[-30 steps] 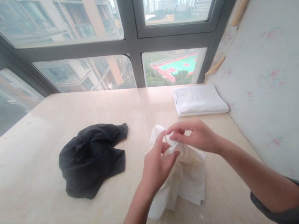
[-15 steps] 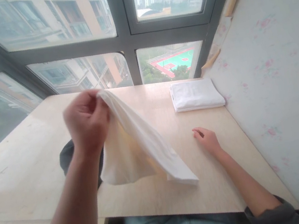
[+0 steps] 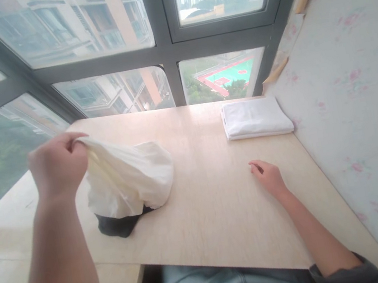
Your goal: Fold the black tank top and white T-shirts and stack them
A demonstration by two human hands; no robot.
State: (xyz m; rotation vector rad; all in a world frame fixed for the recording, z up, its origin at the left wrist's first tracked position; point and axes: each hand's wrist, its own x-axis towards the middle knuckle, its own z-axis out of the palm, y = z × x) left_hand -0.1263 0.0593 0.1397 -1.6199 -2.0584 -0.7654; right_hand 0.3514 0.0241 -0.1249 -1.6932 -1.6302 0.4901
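At the left side of the pale wooden desk (image 3: pixel 216 214), the left hand (image 3: pixel 56 165) is raised above the surface with its fingers closed on one edge of a cream-white cloth (image 3: pixel 130 178). From that grip the cloth hangs and bunches to the right of the hand, and its lower folds rest on a black garment (image 3: pixel 118 224). Only a small dark part of that garment shows, just below and to the right of the hand, peeking out from under the cloth at the desk's near edge.

Well apart from this, the right hand (image 3: pixel 268 178) lies low on the bare desk, fingers loosely curled and pointing toward the left hand, holding nothing; whether the fingertips press the surface cannot be told. Beyond the right hand, near the far right corner of the desk and close to the pale wall with faint pink flowers (image 3: pixel 354 83), sits a neatly folded white cloth (image 3: pixel 256 118). Past the desk, dark-framed windows (image 3: pixel 165 50) look out over tall buildings and a green and red sports court.
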